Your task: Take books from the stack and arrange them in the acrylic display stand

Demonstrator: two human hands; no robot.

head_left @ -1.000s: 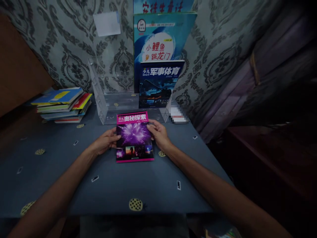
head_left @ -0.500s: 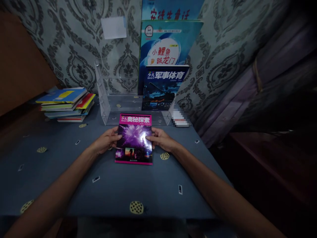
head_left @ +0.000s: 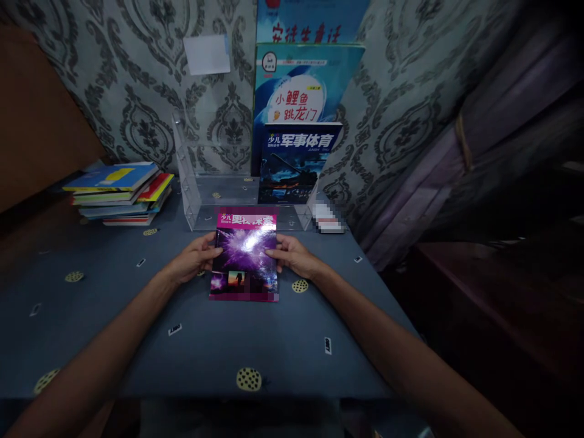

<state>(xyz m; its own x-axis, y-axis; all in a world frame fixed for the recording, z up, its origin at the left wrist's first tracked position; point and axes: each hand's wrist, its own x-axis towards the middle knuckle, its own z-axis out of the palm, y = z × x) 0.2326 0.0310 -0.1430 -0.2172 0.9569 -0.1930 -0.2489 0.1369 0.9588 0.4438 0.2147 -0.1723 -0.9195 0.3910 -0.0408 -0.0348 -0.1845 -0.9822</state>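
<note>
A purple and magenta book (head_left: 244, 255) is held by its two side edges above the table, cover facing me, with light glaring off the upper part. My left hand (head_left: 197, 257) grips its left edge, thumb on the cover and fingers behind. My right hand (head_left: 294, 255) has the right edge in the same way. Just beyond the book stands a clear tiered rack (head_left: 189, 182). On its right side, a dark blue book (head_left: 292, 170) leans upright in front of a teal book (head_left: 310, 73) and a blue book (head_left: 314, 18).
A stack of books (head_left: 121, 191) lies at the table's back left. A blurred white item (head_left: 329, 219) sits right of the rack. The blue-grey tablecloth (head_left: 210, 359) has a pineapple print. Behind are a patterned wall covering (head_left: 137, 79), a white card (head_left: 207, 55) and a tied curtain (head_left: 424, 170).
The book has tilted slightly, so the glare on its cover now lies higher and spreads wider. Both hands keep their grip. The whole view has shifted a little.
</note>
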